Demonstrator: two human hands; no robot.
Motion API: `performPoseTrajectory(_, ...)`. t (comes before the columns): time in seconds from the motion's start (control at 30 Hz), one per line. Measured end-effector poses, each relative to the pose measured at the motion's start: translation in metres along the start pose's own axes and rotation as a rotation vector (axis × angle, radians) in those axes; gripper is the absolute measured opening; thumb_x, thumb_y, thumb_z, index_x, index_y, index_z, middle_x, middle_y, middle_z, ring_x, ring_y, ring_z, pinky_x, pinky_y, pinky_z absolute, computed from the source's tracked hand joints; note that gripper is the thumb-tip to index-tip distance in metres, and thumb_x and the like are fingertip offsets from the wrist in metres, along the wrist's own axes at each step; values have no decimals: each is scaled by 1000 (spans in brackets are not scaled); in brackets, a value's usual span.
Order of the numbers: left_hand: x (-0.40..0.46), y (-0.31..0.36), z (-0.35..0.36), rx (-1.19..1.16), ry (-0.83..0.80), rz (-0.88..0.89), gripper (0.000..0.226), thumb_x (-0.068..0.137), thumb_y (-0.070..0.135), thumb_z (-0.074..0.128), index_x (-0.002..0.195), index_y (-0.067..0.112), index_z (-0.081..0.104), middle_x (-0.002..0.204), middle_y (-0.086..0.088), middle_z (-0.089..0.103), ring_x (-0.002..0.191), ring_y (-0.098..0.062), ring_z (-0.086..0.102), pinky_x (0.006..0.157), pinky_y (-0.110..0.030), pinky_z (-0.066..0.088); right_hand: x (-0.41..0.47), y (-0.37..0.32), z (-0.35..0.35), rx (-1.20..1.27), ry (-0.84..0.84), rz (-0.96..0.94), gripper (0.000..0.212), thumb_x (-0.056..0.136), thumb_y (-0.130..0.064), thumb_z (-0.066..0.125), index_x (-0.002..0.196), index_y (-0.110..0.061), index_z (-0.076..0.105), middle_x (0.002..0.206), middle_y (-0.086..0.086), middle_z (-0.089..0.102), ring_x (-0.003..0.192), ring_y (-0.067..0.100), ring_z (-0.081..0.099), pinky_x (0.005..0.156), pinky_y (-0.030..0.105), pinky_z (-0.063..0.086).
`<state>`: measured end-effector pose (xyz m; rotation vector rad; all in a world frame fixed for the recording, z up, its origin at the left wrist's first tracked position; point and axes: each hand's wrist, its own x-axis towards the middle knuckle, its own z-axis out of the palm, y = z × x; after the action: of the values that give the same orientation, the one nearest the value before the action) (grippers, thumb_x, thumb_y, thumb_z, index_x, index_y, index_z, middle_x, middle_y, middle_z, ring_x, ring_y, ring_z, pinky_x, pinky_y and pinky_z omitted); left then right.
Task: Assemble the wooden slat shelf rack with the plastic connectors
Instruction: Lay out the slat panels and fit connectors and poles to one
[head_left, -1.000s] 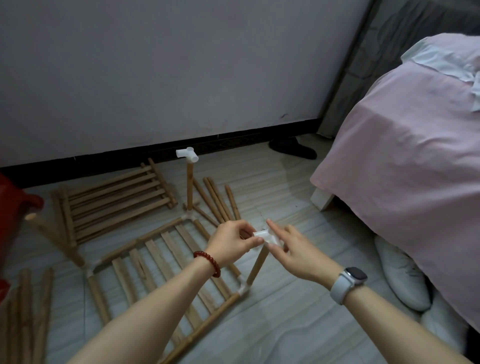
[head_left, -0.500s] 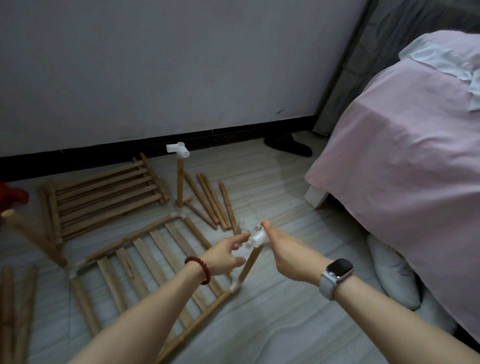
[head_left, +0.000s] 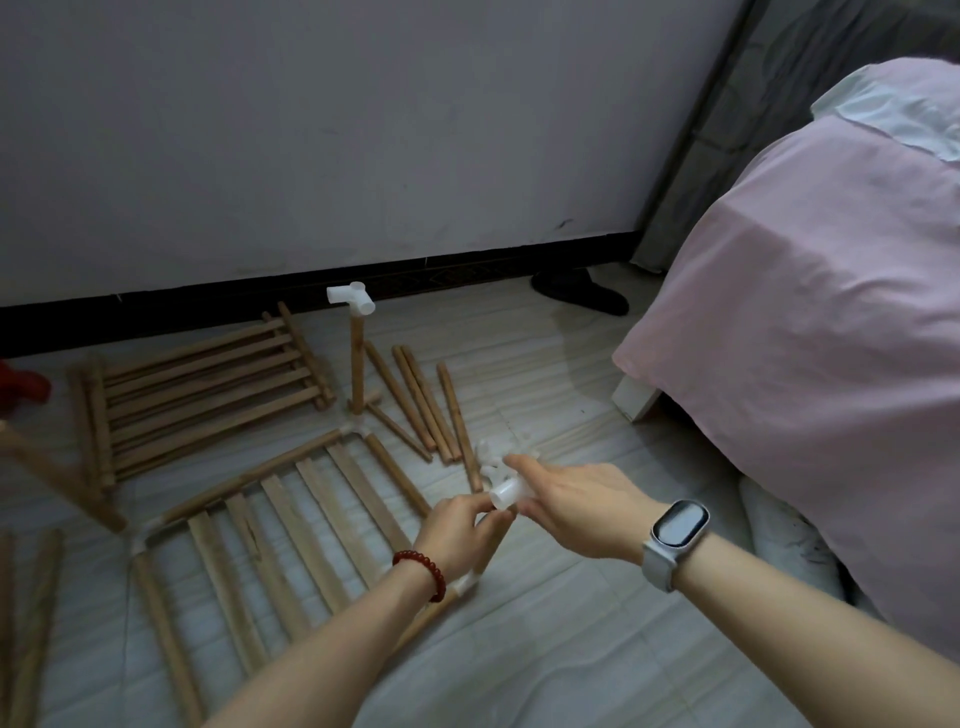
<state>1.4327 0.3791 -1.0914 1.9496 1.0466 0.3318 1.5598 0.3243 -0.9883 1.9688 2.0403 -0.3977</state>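
Note:
A slat shelf panel (head_left: 291, 519) lies flat on the floor, framed by rods joined with white corner connectors. At its near right corner a short wooden post (head_left: 485, 551) stands up. My left hand (head_left: 457, 530) grips this post just under its top. My right hand (head_left: 576, 501) holds a white plastic connector (head_left: 506, 491) on the post's top end, with the fingers laid over it. At the far corner another post (head_left: 356, 358) stands upright with a white connector (head_left: 352, 297) on top.
A second slat panel (head_left: 208, 384) lies at the back left. Loose rods (head_left: 426, 400) and spare connectors (head_left: 488, 452) lie beyond my hands, more rods (head_left: 26, 623) at the left edge. A pink-covered bed (head_left: 805, 312) fills the right. A red object (head_left: 21, 387) sits far left.
My left hand has come down from the connector onto the post beneath it. My right hand stays on the connector, now lower on the post's top.

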Motion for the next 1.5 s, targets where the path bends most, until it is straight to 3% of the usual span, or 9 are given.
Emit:
performPoseTrajectory(0.17, 1, -5, 1, 117, 13, -8, 33, 96, 35, 46, 68, 19, 52, 76, 3, 50, 73, -13, 47, 65, -28, 36, 13, -4, -8, 43, 56, 18, 27, 95, -34, 46, 111, -15, 56, 104, 7, 63, 97, 29, 58, 66, 32, 36)
performPoseTrajectory(0.3, 4, -9, 6, 95, 21, 31, 30, 96, 33, 45, 95, 15, 70, 86, 3, 55, 89, -12, 49, 79, -29, 41, 13, -10, -3, 216, 92, 145, 21, 93, -32, 50, 89, -13, 57, 85, 8, 57, 77, 24, 50, 55, 30, 32)
performPoseTrajectory(0.43, 3, -15, 4, 82, 27, 58, 25, 96, 30, 46, 98, 22, 70, 86, 6, 51, 93, -10, 45, 81, -28, 41, 20, -17, 3, 326, 124, 213, 36, 91, -37, 53, 62, -16, 45, 67, 0, 51, 67, 19, 47, 49, 25, 28)
performPoseTrajectory(0.63, -9, -22, -4, 136, -82, 36, 23, 96, 33, 46, 108, 31, 66, 94, 7, 45, 91, -9, 43, 83, -27, 40, 13, -22, 11, 450, 166, 200, 37, 87, -40, 58, 60, -15, 56, 61, 1, 58, 64, 20, 55, 51, 26, 37)
performPoseTrajectory(0.8, -25, -19, -19, 169, -157, 58, 25, 96, 32, 48, 114, 28, 64, 99, 10, 51, 105, -10, 48, 90, -24, 39, 7, -18, 16, 603, 89, 105, 42, 92, -44, 50, 66, -15, 66, 62, 4, 66, 56, 13, 60, 59, 29, 52)
performPoseTrajectory(0.87, -28, -24, -29, 243, -201, 32, 32, 93, 38, 51, 122, 26, 59, 116, 10, 54, 113, -8, 46, 96, -25, 38, 5, -7, 19, 748, 33, 93, 41, 97, -43, 41, 78, -16, 67, 64, 0, 65, 53, 6, 57, 56, 20, 48)
performPoseTrajectory(0.97, -26, -50, -40, 355, -218, -26, 50, 91, 46, 51, 137, 27, 42, 139, 7, 46, 126, -10, 41, 105, -27, 35, 19, 20, 41, 871, 130, 198, 33, 98, -30, 41, 93, -10, 67, 68, -1, 65, 58, 9, 57, 59, 26, 49)
performPoseTrajectory(1.17, 4, -105, -34, 469, -130, -226, 56, 95, 46, 43, 145, 29, 26, 147, 0, 35, 132, -18, 35, 106, -37, 37, 82, 60, 124, 704, 102, 392, 36, 95, -17, 46, 129, -5, 53, 120, 15, 62, 115, 28, 55, 95, 29, 40)
performPoseTrajectory(1.5, 43, -178, -4, 534, -269, -443, 63, 96, 45, 39, 149, 31, 8, 158, -4, -1, 145, -27, -2, 116, -49, 11, 180, 89, 194, 319, 86, 499, 58, 93, -31, 49, 145, -23, 25, 146, 14, 22, 125, 37, 32, 91, 42, 41)
